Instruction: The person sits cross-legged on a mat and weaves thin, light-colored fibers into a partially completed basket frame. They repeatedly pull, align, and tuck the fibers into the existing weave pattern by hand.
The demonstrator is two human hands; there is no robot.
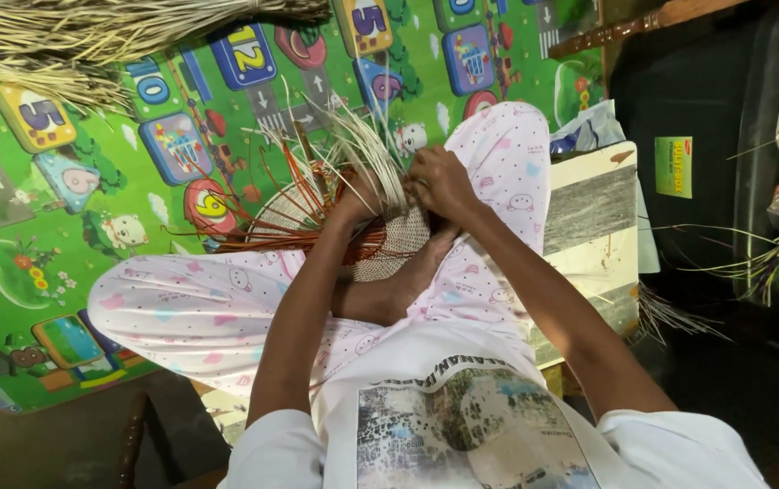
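Sitting cross-legged on a bright green play mat [63, 208] with numbers and animals. Weaving a round basket [380, 240], propped between the knees against a bare foot [408, 276]. Left hand [356, 195] curled tight around a bunch of pale straw strands [367, 145] sticking up from the basket rim. Right hand [439, 181] closed on the rim just beside it, fingers pinching the weave. Orange-brown strips [290, 195] fanning out to the left. Looks like the middle of the weaving, with the wall going up. Probably next: bending one strand over and tucking it in, holding the rest snug.

More loose straw [91, 36] lying at the mat's far edge.
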